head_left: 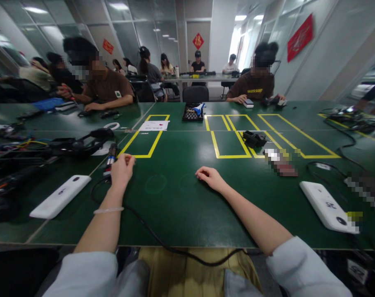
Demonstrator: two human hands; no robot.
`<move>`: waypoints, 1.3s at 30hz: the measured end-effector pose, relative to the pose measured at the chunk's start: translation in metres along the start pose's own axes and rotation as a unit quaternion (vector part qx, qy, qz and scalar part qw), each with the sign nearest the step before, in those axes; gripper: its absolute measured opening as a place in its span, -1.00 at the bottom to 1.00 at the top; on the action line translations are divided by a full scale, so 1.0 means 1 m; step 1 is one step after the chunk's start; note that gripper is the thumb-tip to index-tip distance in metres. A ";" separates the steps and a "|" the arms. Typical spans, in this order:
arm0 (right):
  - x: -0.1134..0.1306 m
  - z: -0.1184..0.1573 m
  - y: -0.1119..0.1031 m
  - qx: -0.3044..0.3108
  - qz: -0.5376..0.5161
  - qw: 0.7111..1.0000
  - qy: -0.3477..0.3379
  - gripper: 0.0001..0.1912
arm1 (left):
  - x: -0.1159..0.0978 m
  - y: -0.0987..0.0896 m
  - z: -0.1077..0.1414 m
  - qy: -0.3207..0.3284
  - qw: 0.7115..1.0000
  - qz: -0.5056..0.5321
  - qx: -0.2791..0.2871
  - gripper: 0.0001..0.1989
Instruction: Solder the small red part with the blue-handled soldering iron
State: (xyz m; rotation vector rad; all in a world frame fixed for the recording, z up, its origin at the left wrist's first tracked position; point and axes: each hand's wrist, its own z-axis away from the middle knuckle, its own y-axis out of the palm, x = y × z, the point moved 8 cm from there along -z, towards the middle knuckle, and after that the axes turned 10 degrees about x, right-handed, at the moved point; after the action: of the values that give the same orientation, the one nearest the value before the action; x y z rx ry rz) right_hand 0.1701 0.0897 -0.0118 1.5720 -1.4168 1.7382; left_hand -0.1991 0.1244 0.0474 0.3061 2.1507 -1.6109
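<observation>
My left hand [122, 170] is over the left part of the green table, its fingers curled in together and nothing visible in them. Just beyond and to its left stands a dark cylindrical tool [110, 159] with blue and red bands; whether the wrist touches it I cannot tell. Resting on the tabletop right of centre, my right hand [211, 178] has its fingers loosely closed, and I see no object in it. Two faint circles are marked on the surface between the hands.
White power-bank-like slabs lie at left [62, 196] and right [328, 206]. A black cable [162, 243] loops over the front edge. Yellow tape outlines [232, 156], a black device [254, 139] and a black tray [193, 112] are farther back. Two people sit opposite.
</observation>
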 end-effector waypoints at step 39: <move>-0.004 -0.001 0.004 -0.005 -0.040 0.999 -0.031 -0.76 | -0.177 0.150 0.089 0.118 0.785 0.390 0.466 -0.64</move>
State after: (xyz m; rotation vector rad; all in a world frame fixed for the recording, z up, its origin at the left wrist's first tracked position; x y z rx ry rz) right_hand 0.1673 0.0899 -0.0169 1.6665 -1.3699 1.6485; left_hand 0.0388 0.0984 -0.0191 1.5194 0.8726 -1.9592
